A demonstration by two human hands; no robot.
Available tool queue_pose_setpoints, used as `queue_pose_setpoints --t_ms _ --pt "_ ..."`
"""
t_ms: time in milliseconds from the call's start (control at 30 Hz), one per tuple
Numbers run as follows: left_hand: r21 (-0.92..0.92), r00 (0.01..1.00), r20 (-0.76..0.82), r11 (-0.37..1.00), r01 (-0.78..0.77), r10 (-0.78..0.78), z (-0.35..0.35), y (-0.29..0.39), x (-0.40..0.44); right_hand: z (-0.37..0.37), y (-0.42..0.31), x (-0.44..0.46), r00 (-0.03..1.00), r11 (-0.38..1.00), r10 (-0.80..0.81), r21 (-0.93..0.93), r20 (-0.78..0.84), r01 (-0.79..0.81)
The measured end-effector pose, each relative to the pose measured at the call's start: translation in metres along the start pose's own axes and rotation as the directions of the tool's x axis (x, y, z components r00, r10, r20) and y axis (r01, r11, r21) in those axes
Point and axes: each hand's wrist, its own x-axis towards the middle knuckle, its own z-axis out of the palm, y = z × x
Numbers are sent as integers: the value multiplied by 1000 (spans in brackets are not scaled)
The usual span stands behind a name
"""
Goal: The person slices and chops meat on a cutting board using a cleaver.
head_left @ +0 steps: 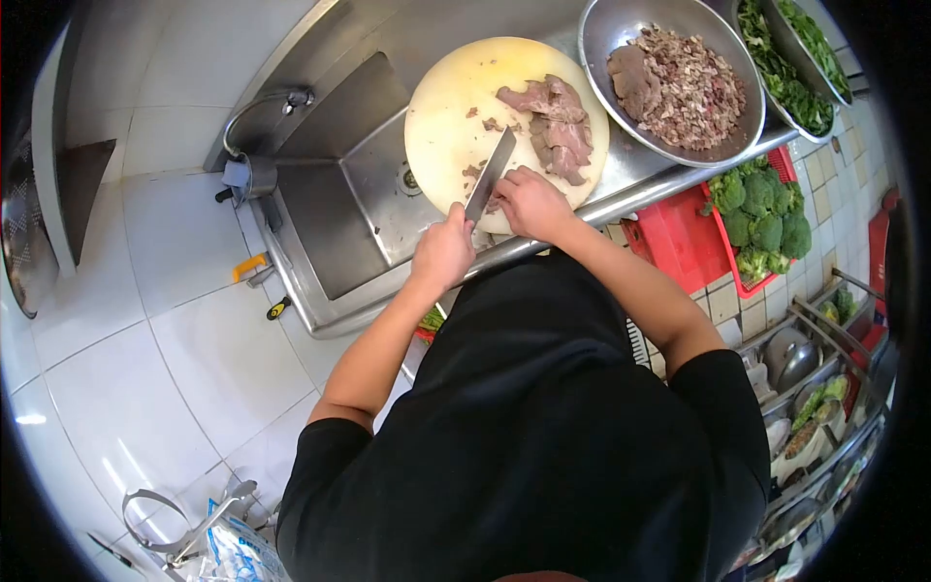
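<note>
My left hand [444, 250] is closed round the handle of a kitchen knife [492, 175], whose broad blade slants up and right over a round, cream cutting board [441, 126]. Beside the blade, the bent fingers of my right hand [533, 204] press on a small piece of meat [493, 206] near the board's front edge; the fingers partly hide it. Larger slices of brownish-pink meat [561, 131] lie on the board's right side. Small scraps are scattered left of them.
Left of the board is a steel sink [320, 223] with a faucet [262, 102]. A steel bowl [601, 73] of chopped meat stands at right, with containers of cut greens [790, 92] beyond. Below are a red basket [742, 281] of broccoli [761, 213] and a metal rack [819, 325].
</note>
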Motion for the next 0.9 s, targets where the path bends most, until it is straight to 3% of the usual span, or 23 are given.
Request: queue_pose_setpoints --t_ms 133,233,367,500,600,700,900 --pt "15 999 19 999 -33 33 -17 -7 -29 1 -1 0 997 997 71 -9 34 -71" --pt "20 988 118 995 95 -96 -2 -11 -41 4 1 1 993 994 97 -56 66 -93" --pt "1 999 30 999 43 -43 17 3 -13 -1 -2 -1 987 990 129 -65 93 -123" --pt "16 999 40 1000 -13 13 -6 9 -2 -3 -2 -1 991 991 133 -35 31 -132" --pt "22 996 88 1000 -7 5 -20 3 -29 -3 -1 -4 989 989 145 -36 -2 -145" --pt "12 985 125 993 117 -118 4 1 -35 -3 3 -4 992 990 125 -69 -10 -126" --pt "-39 999 34 999 16 -15 5 8 -3 -2 4 -3 993 990 115 -76 -5 -115"
